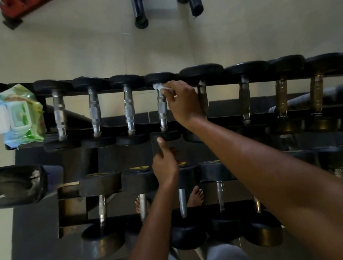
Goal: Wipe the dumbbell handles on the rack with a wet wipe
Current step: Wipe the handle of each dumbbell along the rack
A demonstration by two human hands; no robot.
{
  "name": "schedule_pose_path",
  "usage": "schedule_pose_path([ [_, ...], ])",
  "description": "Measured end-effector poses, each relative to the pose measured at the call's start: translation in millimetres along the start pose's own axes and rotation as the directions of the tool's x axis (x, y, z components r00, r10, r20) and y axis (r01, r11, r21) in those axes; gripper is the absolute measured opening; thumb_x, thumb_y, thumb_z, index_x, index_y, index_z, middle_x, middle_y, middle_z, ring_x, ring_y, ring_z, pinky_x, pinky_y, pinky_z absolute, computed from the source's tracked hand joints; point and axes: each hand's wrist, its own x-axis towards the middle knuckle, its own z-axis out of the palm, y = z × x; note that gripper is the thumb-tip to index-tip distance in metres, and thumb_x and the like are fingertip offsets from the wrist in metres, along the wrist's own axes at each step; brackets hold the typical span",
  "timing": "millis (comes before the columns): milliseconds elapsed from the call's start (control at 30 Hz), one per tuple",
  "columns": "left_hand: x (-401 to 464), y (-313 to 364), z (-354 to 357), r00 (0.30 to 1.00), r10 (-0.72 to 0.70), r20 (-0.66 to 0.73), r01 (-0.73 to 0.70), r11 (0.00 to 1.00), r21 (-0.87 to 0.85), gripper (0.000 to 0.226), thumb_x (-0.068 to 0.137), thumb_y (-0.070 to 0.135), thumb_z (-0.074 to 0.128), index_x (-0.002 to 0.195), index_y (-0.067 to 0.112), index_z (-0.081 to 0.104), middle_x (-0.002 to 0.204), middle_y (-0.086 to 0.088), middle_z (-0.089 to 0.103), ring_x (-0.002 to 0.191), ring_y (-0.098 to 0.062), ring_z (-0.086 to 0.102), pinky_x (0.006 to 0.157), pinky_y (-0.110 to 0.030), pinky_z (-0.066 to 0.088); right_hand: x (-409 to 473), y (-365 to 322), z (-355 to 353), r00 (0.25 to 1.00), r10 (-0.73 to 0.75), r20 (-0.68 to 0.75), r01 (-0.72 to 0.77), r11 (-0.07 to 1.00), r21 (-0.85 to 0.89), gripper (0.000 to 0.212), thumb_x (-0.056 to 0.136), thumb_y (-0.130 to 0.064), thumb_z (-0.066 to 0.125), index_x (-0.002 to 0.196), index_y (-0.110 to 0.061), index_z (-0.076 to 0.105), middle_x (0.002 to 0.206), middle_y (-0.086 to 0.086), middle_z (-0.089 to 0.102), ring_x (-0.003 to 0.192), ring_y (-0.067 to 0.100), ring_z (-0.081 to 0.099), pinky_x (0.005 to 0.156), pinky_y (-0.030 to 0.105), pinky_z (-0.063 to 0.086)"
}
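The right hand (181, 100) pinched a wet wipe (159, 86) against the far end of a chrome dumbbell handle (162, 108), fourth from the left on the upper tier of the rack (49, 138), fingers curled so the cloth could wrap the bar. The left hand (165, 163) held nothing; its thumb pressed the near head (165, 136) of the same dumbbell, apparently to stop it rolling. The wipes pack (16, 116) sat at the rack's left end, within reach for a fresh sheet, with a dark bag (16, 186) hanging below, perhaps for waste.
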Motion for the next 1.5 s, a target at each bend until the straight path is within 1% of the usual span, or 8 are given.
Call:
schedule_pose_path([
  [67, -11.0, 2.5, -10.2, 0.907, 0.358, -0.221, -0.317, 0.927, 0.200, 0.051, 0.102, 0.062, 0.062, 0.107, 0.012, 0.069, 0.103, 0.002, 0.069, 0.100, -0.019, 0.068, 0.077, -0.012, 0.044, 2.5, 0.3, -1.7, 1.000, 0.015, 0.003, -0.015, 1.000, -0.001, 0.011, 0.105, -0.020, 0.065, 0.109, -0.016, 0.075, 0.100, 0.000, 0.071, 0.088, 0.011, 0.065, 0.075, 0.021, 0.050],
  [167, -2.1, 14.5, -27.4, 0.739, 0.657, -0.148, -0.557, 0.720, 0.414, 0.048, 0.093, 0.049, 0.083, 0.122, 0.014, 0.066, 0.119, 0.005, 0.059, 0.103, -0.001, 0.053, 0.082, 0.002, 0.036, 6.7, 2.4, -3.6, 0.999, 0.039, 0.025, -0.038, 0.999, -0.031, 0.011, 0.103, -0.022, 0.069, 0.111, -0.018, 0.076, 0.101, -0.002, 0.071, 0.088, 0.010, 0.066, 0.073, 0.020, 0.050],
  [300, 20.5, 37.2, -38.4, 0.839, 0.540, -0.071, -0.442, 0.751, 0.491, 0.045, 0.079, 0.059, 0.088, 0.102, 0.023, 0.075, 0.095, 0.010, 0.072, 0.088, -0.009, 0.069, 0.080, -0.034, 0.060, 9.2, -1.4, -4.7, 0.996, 0.069, 0.051, -0.068, 0.998, -0.018, 0.010, 0.103, -0.026, 0.070, 0.110, -0.021, 0.075, 0.102, -0.004, 0.071, 0.089, 0.009, 0.066, 0.076, 0.027, 0.057],
  [500, 23.4, 61.2, -47.9, 0.902, 0.432, -0.006, -0.360, 0.760, 0.542, 0.047, 0.072, 0.055, 0.096, 0.096, 0.021, 0.074, 0.086, 0.010, 0.072, 0.080, -0.007, 0.068, 0.060, -0.024, 0.047, 0.9, -5.4, -8.7, 0.978, 0.126, 0.165, -0.121, 0.992, -0.038, 0.008, 0.097, -0.028, 0.078, 0.104, -0.024, 0.076, 0.104, -0.007, 0.063, 0.089, 0.007, 0.061, 0.069, 0.022, 0.044],
  [767, 20.6, 68.0, -48.8, 0.908, 0.418, 0.013, -0.346, 0.734, 0.584, 0.047, 0.071, 0.056, 0.096, 0.096, 0.023, 0.072, 0.088, 0.007, 0.074, 0.081, -0.011, 0.070, 0.063, -0.029, 0.052, -17.8, -8.4, -17.1, 0.915, 0.294, 0.277, -0.293, 0.955, -0.047, 0.013, 0.090, -0.032, 0.086, 0.100, -0.030, 0.078, 0.099, -0.014, 0.073, 0.088, 0.004, 0.069, 0.072, 0.026, 0.057],
  [933, 19.6, 68.1, -48.6, 0.907, 0.420, 0.012, -0.344, 0.727, 0.595, 0.047, 0.072, 0.055, 0.095, 0.100, 0.025, 0.073, 0.092, 0.008, 0.073, 0.083, -0.012, 0.069, 0.060, -0.026, 0.047, -37.9, -8.3, -15.8, 0.825, 0.379, 0.419, -0.309, 0.923, -0.227, 0.013, 0.092, -0.023, 0.083, 0.097, -0.028, 0.072, 0.096, -0.009, 0.067, 0.087, 0.006, 0.063, 0.073, 0.029, 0.056],
  [1167, 19.1, 68.6, -47.5, 0.908, 0.418, 0.009, -0.337, 0.719, 0.608, 0.049, 0.074, 0.055, 0.094, 0.105, 0.023, 0.073, 0.096, 0.008, 0.073, 0.085, -0.011, 0.068, 0.057, -0.025, 0.044, -36.7, -1.5, -13.7, 0.769, 0.480, 0.423, -0.493, 0.866, -0.085, 0.011, 0.096, -0.025, 0.080, 0.098, -0.027, 0.069, 0.097, -0.006, 0.071, 0.090, 0.010, 0.068, 0.073, 0.030, 0.055],
  [1500, 17.3, 67.7, -45.5, 0.914, 0.406, 0.016, -0.334, 0.729, 0.598, 0.047, 0.080, 0.049, 0.093, 0.110, 0.021, 0.073, 0.100, 0.007, 0.073, 0.089, -0.010, 0.067, 0.059, -0.021, 0.040, -16.3, -12.5, -18.8, 0.501, 0.715, 0.488, -0.768, 0.627, -0.130, 0.018, 0.104, -0.031, 0.067, 0.108, -0.014, 0.072, 0.107, 0.006, 0.075, 0.080, 0.011, 0.063, 0.074, 0.027, 0.051],
])
